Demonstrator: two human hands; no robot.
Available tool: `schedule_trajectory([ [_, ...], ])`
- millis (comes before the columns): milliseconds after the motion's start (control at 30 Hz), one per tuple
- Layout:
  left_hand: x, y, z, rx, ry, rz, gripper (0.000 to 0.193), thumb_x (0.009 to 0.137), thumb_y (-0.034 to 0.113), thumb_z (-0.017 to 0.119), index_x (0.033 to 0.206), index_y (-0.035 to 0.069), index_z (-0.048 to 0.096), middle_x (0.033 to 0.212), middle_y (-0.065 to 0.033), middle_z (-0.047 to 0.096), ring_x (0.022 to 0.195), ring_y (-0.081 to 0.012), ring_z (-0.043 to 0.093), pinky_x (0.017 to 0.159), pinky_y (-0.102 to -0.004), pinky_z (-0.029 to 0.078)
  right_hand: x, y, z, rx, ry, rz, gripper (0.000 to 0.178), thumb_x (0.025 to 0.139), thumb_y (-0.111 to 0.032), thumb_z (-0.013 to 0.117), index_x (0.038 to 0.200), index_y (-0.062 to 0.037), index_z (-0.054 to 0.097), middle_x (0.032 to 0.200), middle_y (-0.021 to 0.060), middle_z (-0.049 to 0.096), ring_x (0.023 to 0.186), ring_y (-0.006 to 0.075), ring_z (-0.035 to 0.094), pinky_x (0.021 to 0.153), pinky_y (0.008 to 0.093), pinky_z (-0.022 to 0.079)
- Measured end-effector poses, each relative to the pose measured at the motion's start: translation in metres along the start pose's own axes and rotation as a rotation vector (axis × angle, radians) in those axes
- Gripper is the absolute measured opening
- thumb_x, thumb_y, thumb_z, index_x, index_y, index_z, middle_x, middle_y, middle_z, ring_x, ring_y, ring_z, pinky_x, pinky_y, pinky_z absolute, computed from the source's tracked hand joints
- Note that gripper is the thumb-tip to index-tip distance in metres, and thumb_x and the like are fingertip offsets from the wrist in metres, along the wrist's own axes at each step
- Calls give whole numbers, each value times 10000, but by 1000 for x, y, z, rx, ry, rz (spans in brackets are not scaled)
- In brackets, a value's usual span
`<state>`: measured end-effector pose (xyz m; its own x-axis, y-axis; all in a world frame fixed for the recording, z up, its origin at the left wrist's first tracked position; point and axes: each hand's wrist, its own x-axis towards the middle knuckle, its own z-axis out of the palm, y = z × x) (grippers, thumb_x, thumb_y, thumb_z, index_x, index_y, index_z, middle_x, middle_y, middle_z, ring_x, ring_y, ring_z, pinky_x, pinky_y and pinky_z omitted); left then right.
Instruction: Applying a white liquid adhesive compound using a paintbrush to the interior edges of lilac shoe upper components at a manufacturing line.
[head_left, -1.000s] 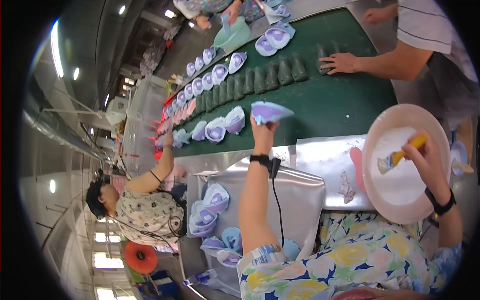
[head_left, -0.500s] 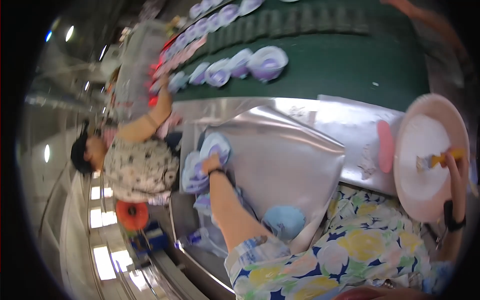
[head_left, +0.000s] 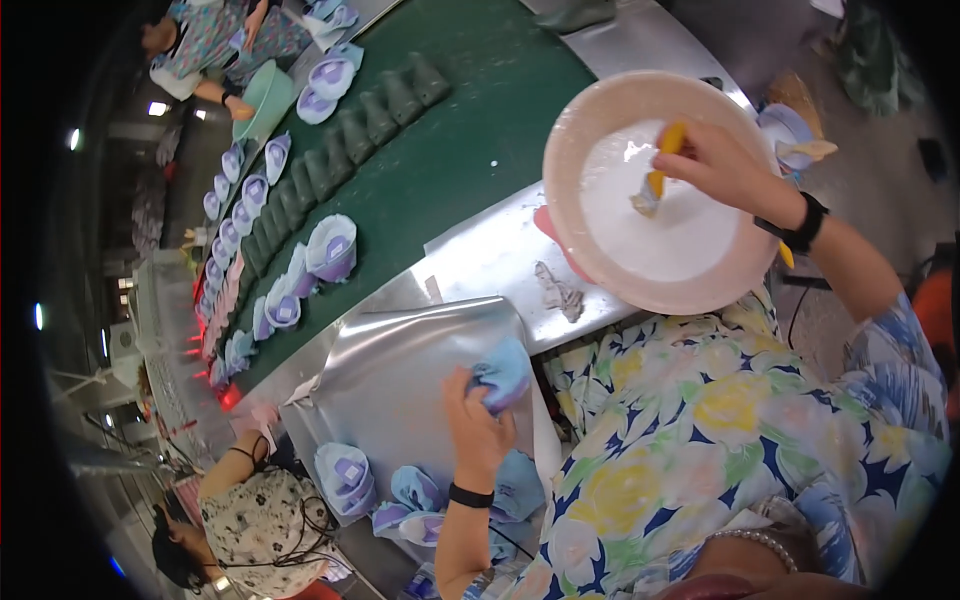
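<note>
My left hand (head_left: 478,425) is closed around a soft blue and purple piece that looks like a shoe upper (head_left: 503,375), held above the metal sheet (head_left: 400,375). My right hand (head_left: 715,160) grips a yellow-handled brush (head_left: 655,185). Its bristles are at the white liquid (head_left: 650,235) inside a large pale pink basin (head_left: 565,190). More blue and purple uppers (head_left: 347,478) lie at the left edge of the sheet, some of them nested. Others (head_left: 415,490) are bunched left of my left wrist. A light-blue piece (head_left: 518,485) is partly hidden behind that wrist.
Across the bench runs a green belt (head_left: 470,120) bearing rows of dark moulded pieces (head_left: 335,160) and more uppers (head_left: 332,248). A pink flat piece (head_left: 560,240) sticks out from under the basin. One co-worker (head_left: 265,520) is at lower left, another (head_left: 215,60) beyond the belt with a green basin (head_left: 268,98).
My left hand has come away from the uppers at the sheet's left, bringing one toward the basin. My right hand still holds the brush in the basin. The view has turned.
</note>
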<state>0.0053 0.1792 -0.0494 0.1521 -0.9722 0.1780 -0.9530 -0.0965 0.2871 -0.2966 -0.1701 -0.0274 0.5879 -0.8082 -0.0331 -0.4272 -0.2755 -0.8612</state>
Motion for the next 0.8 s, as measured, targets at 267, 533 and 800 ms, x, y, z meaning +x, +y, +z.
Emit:
schedule_trajectory([
  [267,5,-10,-1,180,-189,124,387,770,16,671,1105,-8,477,1215,-242,521,1093,-415,524,942,-454,433,-7,-25,31,-173,-414,-135,190,861,-152,647,918,3,553,768,172,629,715,303,615,657,344,467],
  [533,35,-46,28,55,-280,32,375,813,36,616,1180,62,540,1232,-235,512,1071,-404,527,918,-409,447,-6,-17,41,-85,-258,-249,171,858,-141,626,945,-14,551,779,182,629,713,341,617,663,381,467],
  [800,75,-76,3,-993,-34,-516,432,944,159,560,1349,78,434,1221,-85,572,1086,-265,589,927,-393,486,-16,7,-9,-334,-291,-273,167,851,-102,630,963,-13,545,863,174,636,826,347,625,736,406,480],
])
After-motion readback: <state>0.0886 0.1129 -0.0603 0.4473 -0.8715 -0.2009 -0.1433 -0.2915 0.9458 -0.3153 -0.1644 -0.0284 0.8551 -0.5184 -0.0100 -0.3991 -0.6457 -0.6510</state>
